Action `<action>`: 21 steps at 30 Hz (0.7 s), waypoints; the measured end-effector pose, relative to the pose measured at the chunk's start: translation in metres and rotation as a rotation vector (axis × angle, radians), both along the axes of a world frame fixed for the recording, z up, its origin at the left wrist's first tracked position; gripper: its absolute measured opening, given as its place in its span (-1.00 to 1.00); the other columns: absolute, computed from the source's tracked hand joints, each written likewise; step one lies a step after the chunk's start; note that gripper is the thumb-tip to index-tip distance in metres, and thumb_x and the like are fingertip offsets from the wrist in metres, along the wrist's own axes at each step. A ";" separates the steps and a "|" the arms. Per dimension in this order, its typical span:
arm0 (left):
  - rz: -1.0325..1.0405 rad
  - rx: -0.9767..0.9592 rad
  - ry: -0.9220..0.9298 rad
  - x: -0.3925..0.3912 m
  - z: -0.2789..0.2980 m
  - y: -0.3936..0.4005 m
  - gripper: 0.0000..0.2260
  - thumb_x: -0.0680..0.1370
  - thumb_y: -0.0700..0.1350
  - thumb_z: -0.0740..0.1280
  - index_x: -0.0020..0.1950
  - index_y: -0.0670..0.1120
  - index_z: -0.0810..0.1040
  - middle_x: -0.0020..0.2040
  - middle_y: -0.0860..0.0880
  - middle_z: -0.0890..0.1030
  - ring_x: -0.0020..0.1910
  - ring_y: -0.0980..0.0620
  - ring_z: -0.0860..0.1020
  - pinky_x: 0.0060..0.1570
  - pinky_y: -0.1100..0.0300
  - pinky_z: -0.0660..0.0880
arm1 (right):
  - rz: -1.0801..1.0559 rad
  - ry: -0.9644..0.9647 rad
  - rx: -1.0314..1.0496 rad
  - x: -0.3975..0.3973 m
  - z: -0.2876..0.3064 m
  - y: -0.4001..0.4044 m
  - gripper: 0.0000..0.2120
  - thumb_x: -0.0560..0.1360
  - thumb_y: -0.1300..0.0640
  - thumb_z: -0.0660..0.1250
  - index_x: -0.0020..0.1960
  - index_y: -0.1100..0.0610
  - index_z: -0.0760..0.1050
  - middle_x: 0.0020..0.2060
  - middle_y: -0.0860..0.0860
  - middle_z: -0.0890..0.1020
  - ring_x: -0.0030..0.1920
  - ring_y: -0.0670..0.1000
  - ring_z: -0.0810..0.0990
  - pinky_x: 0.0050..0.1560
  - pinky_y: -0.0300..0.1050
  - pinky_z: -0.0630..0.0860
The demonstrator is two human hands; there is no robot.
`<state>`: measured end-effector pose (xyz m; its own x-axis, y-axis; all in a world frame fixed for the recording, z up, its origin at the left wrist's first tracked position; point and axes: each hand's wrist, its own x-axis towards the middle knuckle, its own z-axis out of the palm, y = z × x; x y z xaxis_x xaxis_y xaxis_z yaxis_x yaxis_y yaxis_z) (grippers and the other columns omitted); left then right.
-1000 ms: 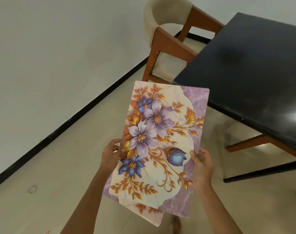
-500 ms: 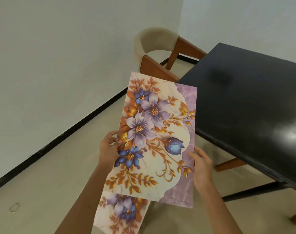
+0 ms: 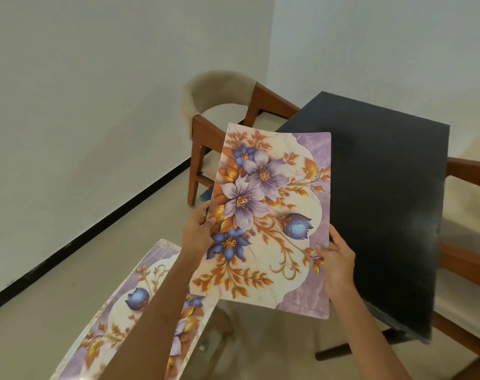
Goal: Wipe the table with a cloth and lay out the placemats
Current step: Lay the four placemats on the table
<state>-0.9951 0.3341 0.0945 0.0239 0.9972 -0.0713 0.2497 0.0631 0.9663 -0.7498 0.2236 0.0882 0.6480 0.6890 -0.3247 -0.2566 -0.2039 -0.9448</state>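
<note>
Placemat [image 3: 271, 215] between both hands' grip

I hold one placemat [image 3: 271, 223] at the centre of the frame, my left hand [image 3: 196, 233] on its left edge, my right hand [image 3: 336, 260] on its right edge. The table [image 3: 392, 201] lies to its right, partly behind it. A second placemat [image 3: 129, 316] sits lower left, under my left forearm. One chair [image 3: 219, 116] stands behind, upper centre; another chair [image 3: 469, 256] at the right edge.
</note>
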 end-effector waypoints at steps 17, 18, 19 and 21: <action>-0.355 -0.250 0.088 0.152 0.008 0.124 -0.68 0.54 -0.34 0.27 0.20 -0.01 0.44 0.08 -0.05 0.58 0.00 0.02 0.58 -0.07 0.17 0.56 | -0.201 -0.030 -0.098 0.165 0.009 0.108 -0.53 0.57 0.33 0.26 0.44 0.05 0.37 0.28 0.08 0.53 0.13 0.05 0.60 0.02 -0.02 0.55; -0.357 -0.225 0.103 0.161 0.009 0.136 -0.68 0.53 -0.34 0.27 0.21 -0.01 0.46 0.10 -0.07 0.59 0.05 -0.02 0.58 0.04 0.06 0.57 | -0.204 -0.028 -0.111 0.172 0.011 0.119 -0.53 0.57 0.32 0.27 0.44 0.06 0.37 0.30 0.09 0.52 0.17 0.07 0.59 0.05 0.00 0.55; -0.352 -0.189 0.119 0.169 0.010 0.146 -0.68 0.54 -0.32 0.28 0.22 -0.02 0.47 0.11 -0.07 0.59 0.08 -0.04 0.58 0.12 0.00 0.55 | -0.204 -0.023 -0.123 0.179 0.012 0.128 -0.53 0.57 0.31 0.28 0.44 0.06 0.37 0.32 0.09 0.51 0.20 0.08 0.57 0.08 0.02 0.55; -0.339 -0.132 0.129 0.186 0.014 0.168 -0.71 0.56 -0.28 0.26 0.23 0.01 0.47 0.10 -0.06 0.60 0.07 -0.04 0.58 0.15 -0.03 0.54 | -0.203 0.005 -0.135 0.195 0.016 0.145 -0.53 0.56 0.29 0.29 0.44 0.06 0.37 0.33 0.09 0.50 0.21 0.09 0.57 0.12 0.05 0.56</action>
<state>-0.8086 0.5023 0.1088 0.3332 0.9162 -0.2226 0.3963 0.0781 0.9148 -0.5546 0.3689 0.1038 0.7668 0.4952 -0.4084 -0.3094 -0.2723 -0.9111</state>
